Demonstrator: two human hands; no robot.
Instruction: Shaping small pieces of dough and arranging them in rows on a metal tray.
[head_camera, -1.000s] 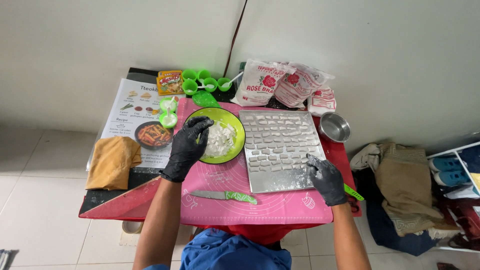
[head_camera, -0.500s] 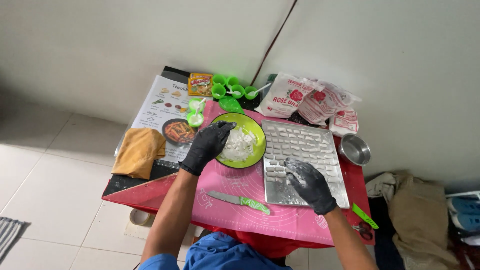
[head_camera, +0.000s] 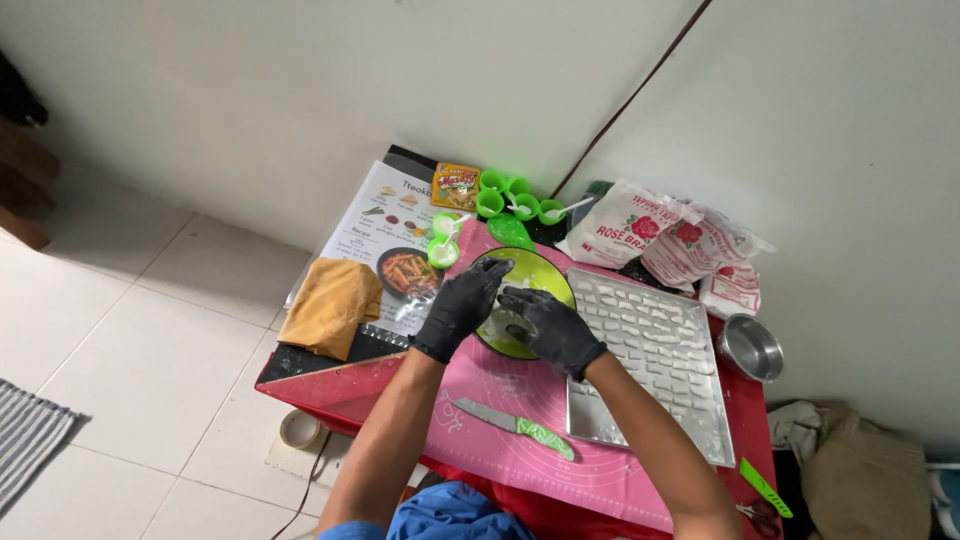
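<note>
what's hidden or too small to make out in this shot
- Head view: contents of the green bowl, covered by the left hand and right hand.
- Head view: whether the fingers grip anything.
- Head view: pieces on the metal tray, too small.
- Head view: the person's body, cut off by the bottom edge.

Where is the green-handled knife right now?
In the head view, the green-handled knife lies on the pink mat, between the forearms, just left of the metal tray.

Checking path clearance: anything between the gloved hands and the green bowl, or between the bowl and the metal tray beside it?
Nothing visible. The left hand and right hand are already over the green bowl, at the dough inside. The metal tray lies directly beside the bowl, with no object between them. The knife lies nearer the person, off that line.
</note>
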